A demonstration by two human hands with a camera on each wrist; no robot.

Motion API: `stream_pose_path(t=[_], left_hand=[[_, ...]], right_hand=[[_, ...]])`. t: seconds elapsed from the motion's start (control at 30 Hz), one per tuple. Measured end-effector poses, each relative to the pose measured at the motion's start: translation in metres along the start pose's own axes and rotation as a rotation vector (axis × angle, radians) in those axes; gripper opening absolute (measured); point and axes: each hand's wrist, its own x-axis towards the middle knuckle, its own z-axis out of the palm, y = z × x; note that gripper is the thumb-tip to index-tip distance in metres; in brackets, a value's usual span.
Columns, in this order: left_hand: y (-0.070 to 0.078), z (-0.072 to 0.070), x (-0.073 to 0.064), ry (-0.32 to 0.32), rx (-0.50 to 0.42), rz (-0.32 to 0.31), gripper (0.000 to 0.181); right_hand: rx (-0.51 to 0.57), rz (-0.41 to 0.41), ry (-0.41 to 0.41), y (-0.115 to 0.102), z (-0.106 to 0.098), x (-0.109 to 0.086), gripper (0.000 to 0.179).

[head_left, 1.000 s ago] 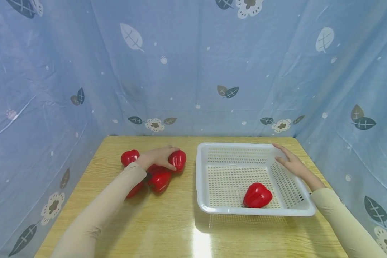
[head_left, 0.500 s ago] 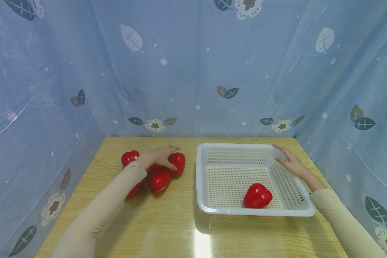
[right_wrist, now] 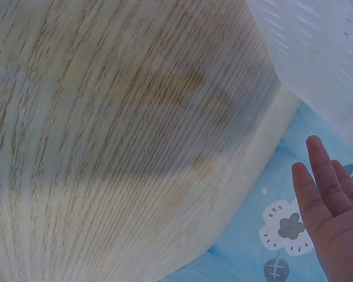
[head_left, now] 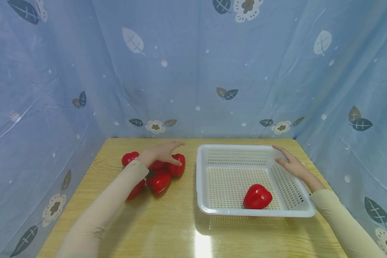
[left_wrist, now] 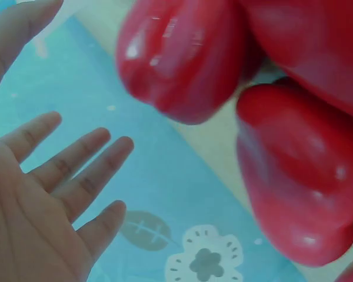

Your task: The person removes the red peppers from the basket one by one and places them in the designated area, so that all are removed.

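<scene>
My left hand (head_left: 159,152) hovers palm down over a group of red bell peppers on the left of the table, fingers spread and holding nothing. Its thumb overlaps the rightmost bell pepper (head_left: 177,168) in the head view. Below it lies another bell pepper (head_left: 159,182) with a green stem. In the left wrist view the fingers (left_wrist: 88,170) are apart from the nearest pepper (left_wrist: 182,59). My right hand (head_left: 293,165) is at the right rim of a white plastic basket (head_left: 201,179), thumb on the inner side, straight fingers outside. A single bell pepper (head_left: 257,196) lies inside the basket.
Farther left on the wooden table (head_left: 167,229) are a bell pepper (head_left: 129,158) near the back and one (head_left: 136,190) beside the left forearm. A blue patterned curtain (head_left: 196,71) surrounds the table at the back and sides.
My left hand has come up off the rightmost bell pepper, its thumb and fingers spreading wider. That pepper has settled slightly nearer the others. My right hand and the basket stay put.
</scene>
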Motion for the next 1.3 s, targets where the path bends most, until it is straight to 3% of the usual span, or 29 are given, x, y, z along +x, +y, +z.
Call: stream_pose_path(t=[0.2,0.33,0.73,1.13,1.3], left_hand=[[0.007,-0.004,0.004,0.031,-0.047,0.084,0.086],[0.014,-0.007,0.007,0.031,-0.071,0.096,0.085],[0.047,-0.008,0.02,0.097,-0.04,0.264,0.079],[0.079,0.001,0.041,0.063,-0.109,0.356,0.081],[0.094,0.006,0.05,0.014,-0.136,0.399,0.083]], right_hand=[[0.012,-0.004,-0.004,-0.001,0.001,-0.001,0.058],[-0.019,-0.019,0.005,0.0,0.001,-0.001,0.058],[0.001,-0.001,-0.007,-0.003,0.0,-0.002,0.058],[-0.015,0.011,-0.005,-0.004,0.0,-0.002,0.057],[-0.02,0.002,-0.002,-0.003,0.0,-0.001,0.057]])
